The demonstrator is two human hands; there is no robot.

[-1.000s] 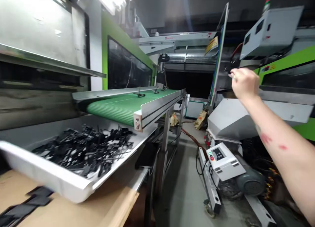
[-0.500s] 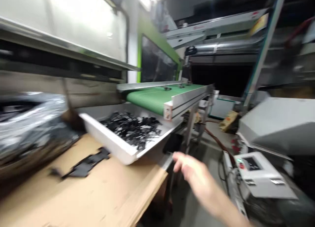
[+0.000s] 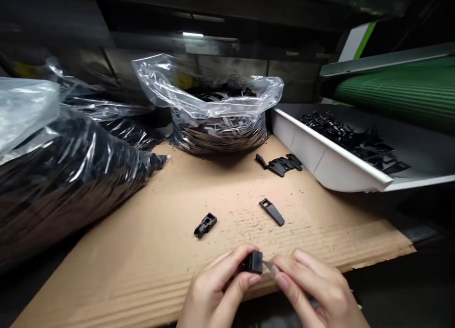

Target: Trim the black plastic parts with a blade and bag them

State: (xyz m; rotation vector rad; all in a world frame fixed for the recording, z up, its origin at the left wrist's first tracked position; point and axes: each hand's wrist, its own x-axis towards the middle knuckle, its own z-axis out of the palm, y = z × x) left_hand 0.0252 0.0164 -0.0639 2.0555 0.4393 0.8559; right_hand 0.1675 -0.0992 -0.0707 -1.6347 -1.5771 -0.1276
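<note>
Both hands run off the bottom edge; the fingers (image 3: 227,276) cover much of the small black part (image 3: 255,261).

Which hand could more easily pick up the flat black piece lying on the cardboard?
Probably the right hand: the flat piece lies just ahead of it, while the left hand pinches the small black part.

Two loose black clips (image 3: 205,224) lie singly on the cardboard-covered worktop (image 3: 149,252), with one small cluster of parts (image 3: 280,164) farther back. Three plastic bags (image 3: 216,114) and one white tray (image 3: 320,157) hold more.
</note>
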